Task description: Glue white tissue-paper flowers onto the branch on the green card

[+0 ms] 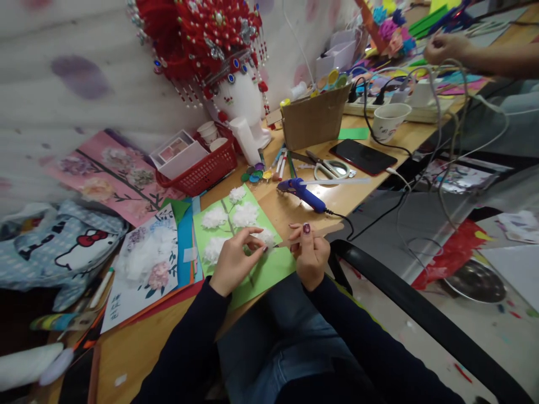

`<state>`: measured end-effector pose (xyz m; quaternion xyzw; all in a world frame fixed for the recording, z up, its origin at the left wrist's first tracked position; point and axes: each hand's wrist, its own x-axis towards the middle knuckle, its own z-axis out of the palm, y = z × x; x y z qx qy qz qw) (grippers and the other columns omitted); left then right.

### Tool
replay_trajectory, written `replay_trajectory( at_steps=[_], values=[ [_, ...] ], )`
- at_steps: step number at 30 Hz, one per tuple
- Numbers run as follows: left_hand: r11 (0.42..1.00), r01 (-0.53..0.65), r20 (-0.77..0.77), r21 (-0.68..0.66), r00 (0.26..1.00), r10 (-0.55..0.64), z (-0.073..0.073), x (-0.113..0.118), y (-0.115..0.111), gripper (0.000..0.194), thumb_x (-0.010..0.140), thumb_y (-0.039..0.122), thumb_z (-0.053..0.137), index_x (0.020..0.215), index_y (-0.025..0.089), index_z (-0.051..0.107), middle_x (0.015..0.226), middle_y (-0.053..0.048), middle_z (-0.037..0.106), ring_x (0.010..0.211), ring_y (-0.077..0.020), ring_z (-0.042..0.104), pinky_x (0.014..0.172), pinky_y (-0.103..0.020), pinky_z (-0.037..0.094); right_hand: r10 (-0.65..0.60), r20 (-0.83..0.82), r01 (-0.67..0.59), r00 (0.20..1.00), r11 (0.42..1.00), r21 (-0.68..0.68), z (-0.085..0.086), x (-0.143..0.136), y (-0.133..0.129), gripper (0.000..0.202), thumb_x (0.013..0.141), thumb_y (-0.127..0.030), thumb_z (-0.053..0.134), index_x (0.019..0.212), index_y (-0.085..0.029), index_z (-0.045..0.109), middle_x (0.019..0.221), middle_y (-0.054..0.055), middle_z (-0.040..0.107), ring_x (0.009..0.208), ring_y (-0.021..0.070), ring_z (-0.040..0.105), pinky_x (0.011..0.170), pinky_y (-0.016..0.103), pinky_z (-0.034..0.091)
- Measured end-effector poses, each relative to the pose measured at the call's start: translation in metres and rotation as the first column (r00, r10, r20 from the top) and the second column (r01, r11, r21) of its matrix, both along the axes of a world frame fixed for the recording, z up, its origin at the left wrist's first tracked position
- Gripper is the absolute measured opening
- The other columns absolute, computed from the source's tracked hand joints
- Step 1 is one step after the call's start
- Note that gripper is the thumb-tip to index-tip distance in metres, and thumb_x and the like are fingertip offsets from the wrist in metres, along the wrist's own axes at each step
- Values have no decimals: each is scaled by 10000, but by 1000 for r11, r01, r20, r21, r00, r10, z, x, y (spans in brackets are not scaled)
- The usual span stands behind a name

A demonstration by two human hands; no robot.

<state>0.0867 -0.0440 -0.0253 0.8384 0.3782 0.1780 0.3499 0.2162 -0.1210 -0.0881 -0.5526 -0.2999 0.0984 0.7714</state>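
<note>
On the table lies a light green sheet point(269, 275) with a brown branch and several fluffy white flowers point(245, 214) on it. My left hand point(238, 255) rests over the sheet, thumb and fingertips closed at the edge of a white flower point(266, 238) on the right side, which they partly cover. My right hand point(312, 255) is just off the sheet's right edge, its fingers wrapped round a slim wooden stick point(332, 229). The stick's dark pointed tip reaches left to that same flower, close to my left fingertips.
Behind the sheet lie a blue glue gun point(305, 193), scissors point(330, 168) and a phone point(362, 155). A red basket point(202, 168) and a flower picture point(147, 264) are at left. A chair armrest point(404, 297) is at right. Another person's hand point(446, 47) shows far right.
</note>
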Motion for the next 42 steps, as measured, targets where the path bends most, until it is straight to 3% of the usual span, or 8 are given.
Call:
replay_trajectory(
  at_steps=[5, 8, 13, 16, 19, 28, 35, 42],
  values=[
    [988, 20, 8, 153, 1000, -22, -5, 3, 2, 280, 810, 169, 608, 1089, 199, 591, 826, -4, 723, 739, -153, 643, 740, -287, 485, 40, 413, -36, 910, 999, -17, 1, 4, -4, 358, 973, -243, 401, 672, -211, 590, 568, 6, 581, 729, 178, 663, 771, 320, 536],
    [964, 10, 40, 266, 999, -22, 0, -4, 2, 259, 826, 159, 578, 1082, 192, 594, 908, -27, 711, 732, -147, 620, 766, -296, 495, 35, 527, -44, 849, 999, 4, -1, 5, -1, 293, 961, -199, 412, 745, -211, 610, 597, 10, 600, 762, 186, 661, 880, 371, 538],
    [871, 64, -145, 488, 989, 9, -6, -37, 0, 375, 888, 285, 541, 1247, 177, 533, 1259, -137, 592, 1190, -268, 527, 999, -427, 407, 36, 605, -54, 796, 998, 11, -6, 5, 2, 239, 935, -134, 439, 777, -208, 602, 636, 7, 624, 660, 159, 626, 882, 383, 549],
    [878, 112, -354, 466, 933, 69, -20, -56, -1, 670, 875, 451, 583, 1444, 182, 351, 1478, -180, 421, 1366, -336, 362, 1079, -513, 292, 36, 642, -51, 765, 999, 4, -8, 5, 2, 238, 926, -116, 440, 797, -209, 616, 648, 10, 640, 699, 169, 644, 887, 388, 545],
    [906, 108, -456, 408, 884, 100, -30, -62, 2, 751, 882, 526, 556, 1490, 180, 283, 1523, -185, 366, 1414, -355, 285, 1102, -567, 218, 46, 676, -52, 736, 999, -12, -7, 5, 2, 248, 929, -125, 436, 805, -212, 632, 652, 13, 651, 731, 178, 658, 889, 387, 542],
    [927, 122, -375, 354, 927, 21, -23, -58, 12, 736, 768, 589, 668, 1377, 207, 507, 1451, -168, 480, 1361, -418, 361, 1115, -677, -41, 190, 665, -93, 722, 979, -179, 0, 7, 4, 265, 952, -246, 409, 805, -212, 626, 687, 33, 689, 695, 183, 666, 956, 429, 506],
    [920, 150, -400, 363, 916, 9, -21, -58, 13, 760, 759, 607, 665, 1372, 183, 511, 1458, -174, 470, 1341, -383, 390, 1148, -612, 4, 243, 674, -109, 697, 966, -235, 1, 8, 5, 329, 973, -320, 362, 793, -213, 615, 698, 38, 688, 693, 176, 658, 982, 408, 468],
    [910, 193, -481, 367, 877, 8, -16, -56, 17, 731, 774, 595, 657, 1375, 211, 496, 1477, -157, 452, 1355, -372, 372, 1106, -672, -59, 310, 650, -135, 694, 942, -306, 6, 12, 21, 388, 974, -403, 355, 770, -190, 608, 680, 58, 667, 638, 174, 620, 651, 290, 473]
  ],
)
